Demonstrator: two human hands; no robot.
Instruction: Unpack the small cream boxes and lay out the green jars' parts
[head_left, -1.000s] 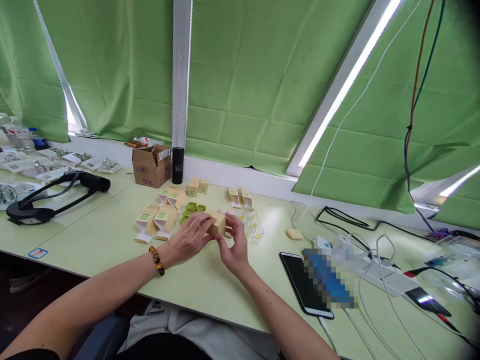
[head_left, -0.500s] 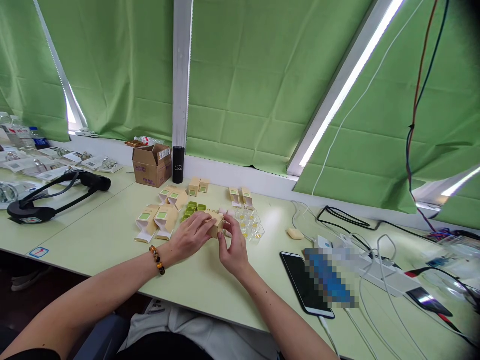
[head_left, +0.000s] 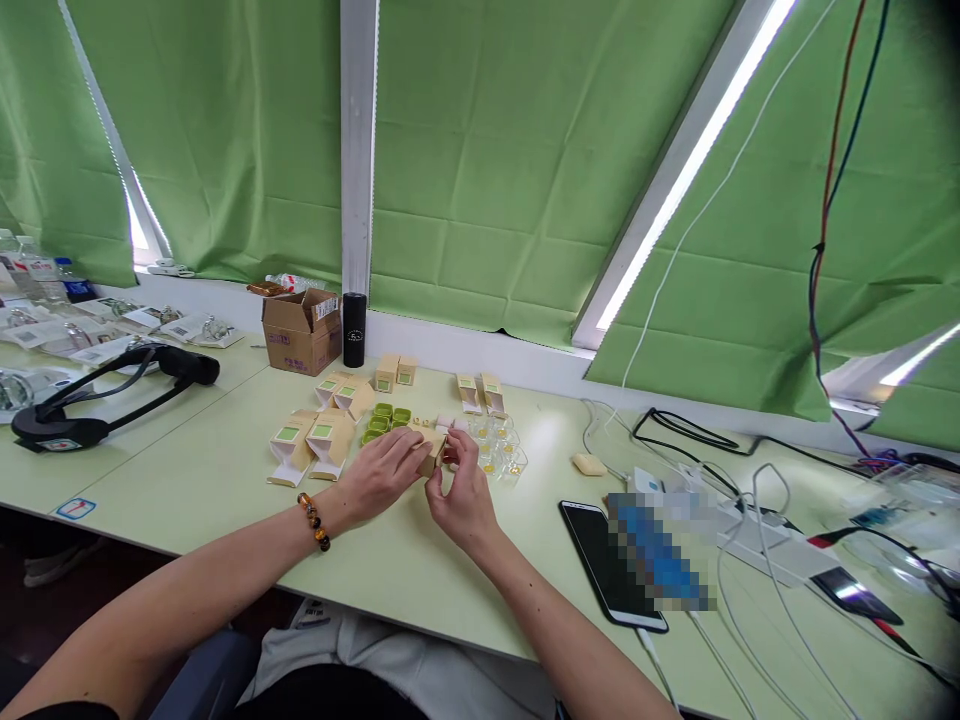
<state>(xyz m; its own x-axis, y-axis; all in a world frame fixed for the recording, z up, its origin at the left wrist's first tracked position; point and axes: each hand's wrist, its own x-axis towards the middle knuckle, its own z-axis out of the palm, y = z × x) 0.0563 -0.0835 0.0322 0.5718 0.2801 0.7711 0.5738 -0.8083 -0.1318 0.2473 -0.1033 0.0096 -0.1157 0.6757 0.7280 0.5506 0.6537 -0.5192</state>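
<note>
Facing hanging green curtains (head_left: 480,200) across a long pale table (head_left: 405,565). Showing a brown carton (head_left: 300,345) at the back, just beside a black tumbler (head_left: 354,330), with a dark-screened phone (head_left: 611,565) off to the right. Standing farther in, flap-ended boxes (head_left: 339,440) to the left, beyond the beaded bracelet (head_left: 313,522).

Holding a small tan box (head_left: 430,442) between both hands, just in front of green cups (head_left: 381,424) and, farther right, clear cups (head_left: 499,452). Clasping its left part in the left hand (head_left: 384,472), with fingers draped over the top and closed on it. Bending the right hand's (head_left: 463,500) thumb and fingertips close about the opposite end; cannot tell whether pinching or merely touching. Exposing that end toward the right fingers, while lying mostly under the left, the nearer hand. Seeming to run lengthwise from left palm to right fingertips, though too covered to be sure.
</note>
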